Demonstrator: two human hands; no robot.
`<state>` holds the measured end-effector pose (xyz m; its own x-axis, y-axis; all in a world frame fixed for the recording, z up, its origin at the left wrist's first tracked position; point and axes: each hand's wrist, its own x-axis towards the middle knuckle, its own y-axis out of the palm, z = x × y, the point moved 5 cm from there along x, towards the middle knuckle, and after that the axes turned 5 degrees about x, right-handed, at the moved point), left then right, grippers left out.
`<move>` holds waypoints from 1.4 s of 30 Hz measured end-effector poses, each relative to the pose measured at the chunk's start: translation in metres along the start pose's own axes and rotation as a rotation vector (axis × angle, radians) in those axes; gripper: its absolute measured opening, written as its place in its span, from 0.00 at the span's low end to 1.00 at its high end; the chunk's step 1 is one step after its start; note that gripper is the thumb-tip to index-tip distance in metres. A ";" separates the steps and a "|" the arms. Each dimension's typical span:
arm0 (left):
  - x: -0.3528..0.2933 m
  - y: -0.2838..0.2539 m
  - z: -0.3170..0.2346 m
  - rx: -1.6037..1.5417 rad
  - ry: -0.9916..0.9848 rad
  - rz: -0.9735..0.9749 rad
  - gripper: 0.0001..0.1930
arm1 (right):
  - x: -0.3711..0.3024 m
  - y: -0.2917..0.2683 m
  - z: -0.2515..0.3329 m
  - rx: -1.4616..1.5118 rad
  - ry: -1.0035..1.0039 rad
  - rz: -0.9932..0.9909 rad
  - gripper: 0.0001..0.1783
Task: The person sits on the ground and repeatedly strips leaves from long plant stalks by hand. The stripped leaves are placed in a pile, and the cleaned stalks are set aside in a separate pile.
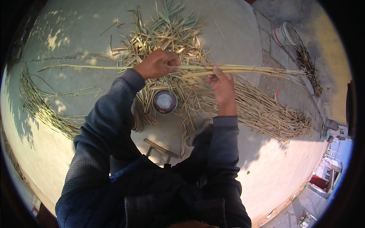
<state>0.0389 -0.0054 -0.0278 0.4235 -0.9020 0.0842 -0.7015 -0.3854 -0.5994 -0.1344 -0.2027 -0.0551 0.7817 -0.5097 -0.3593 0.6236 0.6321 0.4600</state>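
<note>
Right of the tin (pixel 164 102) spreads a large sheaf (pixel 266 110) of dry stalks; a heap of scraps (pixel 167 40) lies beyond and around it, a thinner greenish sheaf (pixel 40 105) well to its left. The long stalk (pixel 91 67) runs left to right beyond the tin, above the heap. The left grip (pixel 157 64), nearer the tin, pinches it; the right grip (pixel 222 88), further right, clasps it beside dry strips (pixel 262 69). Nothing visible blocks the space between them.
</note>
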 end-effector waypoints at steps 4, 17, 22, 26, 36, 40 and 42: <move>0.009 0.021 -0.026 0.060 0.127 -0.156 0.09 | -0.007 0.027 -0.021 -0.022 -0.005 0.064 0.18; -0.002 -0.012 -0.075 0.457 0.357 -0.378 0.08 | -0.014 0.065 -0.023 0.247 -0.170 0.285 0.15; -0.002 -0.016 -0.069 0.228 0.297 -0.316 0.08 | -0.019 0.072 -0.028 0.346 -0.221 0.228 0.16; -0.004 -0.012 -0.067 0.209 0.302 -0.273 0.09 | -0.016 0.072 -0.031 0.387 -0.252 0.273 0.12; -0.008 -0.004 -0.063 0.146 0.334 -0.261 0.11 | -0.011 0.070 -0.064 0.361 0.304 0.275 0.03; -0.008 -0.011 -0.049 0.100 0.234 -0.201 0.11 | 0.005 0.065 -0.073 0.167 0.397 0.371 0.03; -0.011 -0.012 -0.047 0.122 0.280 -0.187 0.11 | 0.018 0.053 -0.082 0.060 0.443 0.298 0.05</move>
<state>0.0156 -0.0003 0.0157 0.3529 -0.8427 0.4066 -0.5461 -0.5384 -0.6418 -0.0862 -0.1307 -0.1034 0.8611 -0.0095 -0.5084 0.3826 0.6707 0.6354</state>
